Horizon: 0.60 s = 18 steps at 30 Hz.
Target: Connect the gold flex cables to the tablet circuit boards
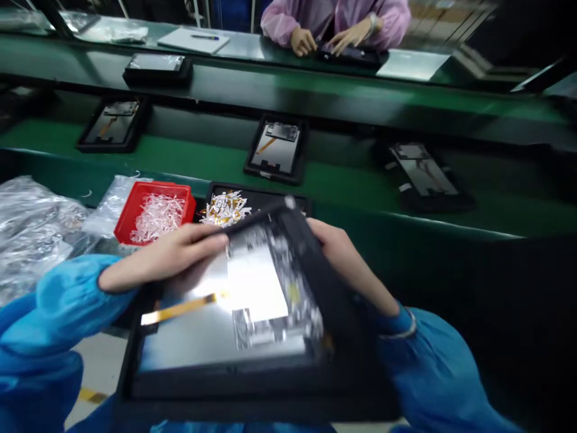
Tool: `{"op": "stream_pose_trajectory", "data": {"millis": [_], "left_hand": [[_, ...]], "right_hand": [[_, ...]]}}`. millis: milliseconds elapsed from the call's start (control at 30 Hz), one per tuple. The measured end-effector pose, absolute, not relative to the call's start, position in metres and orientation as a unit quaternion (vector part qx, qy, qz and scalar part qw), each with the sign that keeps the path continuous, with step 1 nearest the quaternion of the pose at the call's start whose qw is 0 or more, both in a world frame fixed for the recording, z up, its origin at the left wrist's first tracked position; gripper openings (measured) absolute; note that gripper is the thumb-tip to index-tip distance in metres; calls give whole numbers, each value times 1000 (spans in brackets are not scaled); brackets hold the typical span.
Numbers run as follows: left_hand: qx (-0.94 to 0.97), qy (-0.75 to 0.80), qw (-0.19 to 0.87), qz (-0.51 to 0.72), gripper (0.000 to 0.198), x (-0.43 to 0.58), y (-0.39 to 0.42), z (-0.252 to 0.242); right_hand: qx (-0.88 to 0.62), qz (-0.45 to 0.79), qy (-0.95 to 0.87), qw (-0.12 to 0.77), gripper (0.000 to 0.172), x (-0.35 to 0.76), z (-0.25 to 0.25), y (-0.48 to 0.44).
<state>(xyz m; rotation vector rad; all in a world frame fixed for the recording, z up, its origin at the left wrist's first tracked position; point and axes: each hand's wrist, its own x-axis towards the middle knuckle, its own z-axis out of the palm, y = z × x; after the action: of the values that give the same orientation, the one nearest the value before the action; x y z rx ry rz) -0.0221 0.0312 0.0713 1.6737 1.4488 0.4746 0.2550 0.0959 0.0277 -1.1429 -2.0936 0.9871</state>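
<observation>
A black tray (252, 385) is held up close to the camera, tilted. Inside it lies a silver panel (193, 343) with a bright white rectangle, clear-wrapped parts along the right and an orange ribbon cable (180, 309). My left hand (180, 249) grips the tray's upper left edge, thumb over the panel and fingers partly hidden. At the upper right side, my right hand (338, 252) holds the same tray, its fingertips out of sight behind the rim. Motion blurs the tray's right side.
Behind the tray are a red bin (125, 219) of clear strips and a black bin (270, 200) with white and orange strips. Plastic bags (36, 228) lie left. More trays (276, 147) rest on the green line (193, 156). Across it, a person in pink (336, 24) handles a dark object.
</observation>
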Motion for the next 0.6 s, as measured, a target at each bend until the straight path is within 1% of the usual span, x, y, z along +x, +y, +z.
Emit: {"op": "stream_pose_trajectory", "data": {"millis": [67, 133, 267, 367, 467, 600], "left_hand": [[752, 542, 362, 102, 46, -23, 16, 56], [802, 513, 300, 57, 43, -15, 7, 41], [859, 471, 193, 56, 27, -2, 8, 28], [868, 476, 117, 82, 29, -1, 26, 32], [871, 475, 79, 101, 30, -2, 55, 31], [891, 436, 90, 93, 21, 1, 88, 16]], "right_hand": [[-433, 358, -790, 246, 12, 235, 18, 109], [-450, 345, -792, 227, 15, 217, 12, 117], [-476, 331, -789, 204, 20, 195, 5, 123], [-475, 339, -787, 200, 19, 191, 0, 123], [-472, 345, -784, 209, 18, 193, -3, 123], [-466, 347, -780, 232, 14, 197, -7, 119]]}}
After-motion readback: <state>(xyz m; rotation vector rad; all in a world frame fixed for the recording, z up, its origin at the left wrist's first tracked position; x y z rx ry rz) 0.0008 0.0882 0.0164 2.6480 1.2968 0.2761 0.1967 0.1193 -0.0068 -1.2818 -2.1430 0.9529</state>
